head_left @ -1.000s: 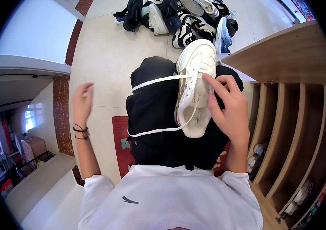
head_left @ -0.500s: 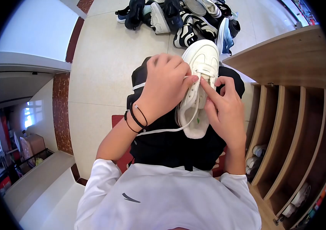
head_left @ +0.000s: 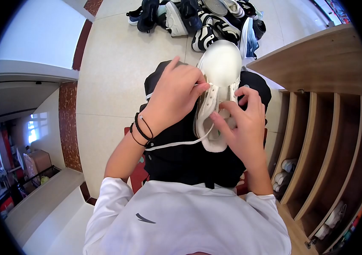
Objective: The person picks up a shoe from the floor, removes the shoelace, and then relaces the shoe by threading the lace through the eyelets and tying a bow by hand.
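A white lace-up sneaker (head_left: 210, 140) rests on my dark-trousered lap, toe pointing away, its toe end blurred. My left hand (head_left: 180, 87) is at the sneaker's left eyelet row, thumb and index finger pinched on the white shoelace, little finger raised. Over the shoe's opening and right edge is my right hand (head_left: 244, 119), its fingers bent and apart, thumb and index tips near the tongue. A loose length of shoelace (head_left: 176, 145) trails from the opening to the left, passing below my left wrist. Whether the right fingertips touch the lace is hard to see.
A pile of several shoes (head_left: 206, 21) lies on the tiled floor (head_left: 113, 85) ahead. At my right stands a wooden shoe cabinet (head_left: 312, 148) with its door (head_left: 317, 63) open and a few shoes inside. Beneath me is a red seat or mat (head_left: 137, 174).
My left hand has shifted slightly left. My right hand has drawn back from the lacing towards the shoe's opening, its fingers spreading. The shoe's upper lacing area is more exposed.
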### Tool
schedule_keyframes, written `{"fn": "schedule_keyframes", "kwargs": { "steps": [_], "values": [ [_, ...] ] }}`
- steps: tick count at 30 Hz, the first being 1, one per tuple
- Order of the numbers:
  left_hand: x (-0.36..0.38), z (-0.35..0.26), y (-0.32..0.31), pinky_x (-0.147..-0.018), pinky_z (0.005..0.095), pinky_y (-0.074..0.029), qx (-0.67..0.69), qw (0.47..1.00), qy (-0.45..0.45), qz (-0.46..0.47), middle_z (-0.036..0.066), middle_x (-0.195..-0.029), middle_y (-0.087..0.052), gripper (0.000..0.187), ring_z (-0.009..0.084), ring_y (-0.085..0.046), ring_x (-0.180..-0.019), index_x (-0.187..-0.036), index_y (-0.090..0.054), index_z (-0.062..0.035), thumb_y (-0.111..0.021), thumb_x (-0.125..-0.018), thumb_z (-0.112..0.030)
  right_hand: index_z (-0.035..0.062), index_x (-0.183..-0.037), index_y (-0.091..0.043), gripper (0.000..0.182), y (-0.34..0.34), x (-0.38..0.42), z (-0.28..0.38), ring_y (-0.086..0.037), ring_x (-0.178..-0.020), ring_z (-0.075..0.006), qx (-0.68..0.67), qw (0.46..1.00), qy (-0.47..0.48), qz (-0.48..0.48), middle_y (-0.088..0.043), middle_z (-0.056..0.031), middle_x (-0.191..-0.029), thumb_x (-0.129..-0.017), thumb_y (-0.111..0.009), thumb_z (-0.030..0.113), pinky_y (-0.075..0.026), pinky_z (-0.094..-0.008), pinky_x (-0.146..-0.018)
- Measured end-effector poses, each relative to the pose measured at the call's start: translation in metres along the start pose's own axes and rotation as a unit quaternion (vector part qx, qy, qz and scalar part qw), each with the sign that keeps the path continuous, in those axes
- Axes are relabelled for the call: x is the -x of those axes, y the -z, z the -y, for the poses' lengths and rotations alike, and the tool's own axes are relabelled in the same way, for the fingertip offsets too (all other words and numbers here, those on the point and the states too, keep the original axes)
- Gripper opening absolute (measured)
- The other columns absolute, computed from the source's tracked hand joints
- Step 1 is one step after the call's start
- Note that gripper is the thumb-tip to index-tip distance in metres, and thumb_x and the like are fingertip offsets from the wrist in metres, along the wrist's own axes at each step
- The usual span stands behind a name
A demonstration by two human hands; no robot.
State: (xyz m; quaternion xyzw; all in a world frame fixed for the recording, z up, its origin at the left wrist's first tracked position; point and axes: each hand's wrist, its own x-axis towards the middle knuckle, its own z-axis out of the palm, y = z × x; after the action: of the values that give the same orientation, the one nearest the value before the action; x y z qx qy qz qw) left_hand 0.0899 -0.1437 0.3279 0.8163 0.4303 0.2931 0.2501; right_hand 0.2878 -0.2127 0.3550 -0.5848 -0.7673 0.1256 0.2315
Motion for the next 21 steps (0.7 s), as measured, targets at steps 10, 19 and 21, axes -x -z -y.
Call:
{"fn": "schedule_keyframes", "kwargs": {
  "steps": [10, 19, 21],
  "values": [
    [0.009, -0.004, 0.007, -0.095, 0.0406, -0.048, 0.049, 0.997, -0.008, -0.061, 0.009, -0.101, -0.065, 0.011, 0.0291, -0.061, -0.098, -0.092, -0.064, -0.0031, -0.072, -0.085, -0.006, 0.0054, -0.087, -0.066, 0.024, 0.001, 0.008, 0.021, -0.040, -0.131, -0.0371, 0.055, 0.998, -0.010, 0.009, -0.047, -0.0183, -0.133, -0.076, -0.079, 0.023, -0.022, -0.0590, -0.109],
    [0.011, -0.013, 0.007, -0.086, 0.0382, -0.049, 0.056, 0.992, -0.064, -0.098, 0.010, -0.103, -0.063, 0.013, 0.0308, -0.058, -0.101, -0.094, -0.064, -0.0034, -0.071, -0.084, -0.007, 0.0036, -0.086, -0.071, 0.024, -0.005, 0.013, 0.027, -0.035, -0.139, -0.0377, 0.096, 0.995, -0.009, 0.019, -0.042, -0.0201, -0.142, -0.079, -0.076, 0.025, -0.012, -0.0677, -0.113],
    [0.011, -0.016, 0.006, -0.086, 0.0379, -0.049, 0.050, 0.992, -0.065, -0.092, 0.010, -0.103, -0.063, 0.013, 0.0303, -0.059, -0.100, -0.094, -0.064, -0.0028, -0.072, -0.083, -0.006, 0.0038, -0.086, -0.072, 0.022, -0.005, 0.014, 0.025, -0.034, -0.140, -0.0378, 0.086, 0.996, -0.010, 0.026, -0.041, -0.0200, -0.144, -0.080, -0.075, 0.024, -0.011, -0.0680, -0.113]
  ]
}}
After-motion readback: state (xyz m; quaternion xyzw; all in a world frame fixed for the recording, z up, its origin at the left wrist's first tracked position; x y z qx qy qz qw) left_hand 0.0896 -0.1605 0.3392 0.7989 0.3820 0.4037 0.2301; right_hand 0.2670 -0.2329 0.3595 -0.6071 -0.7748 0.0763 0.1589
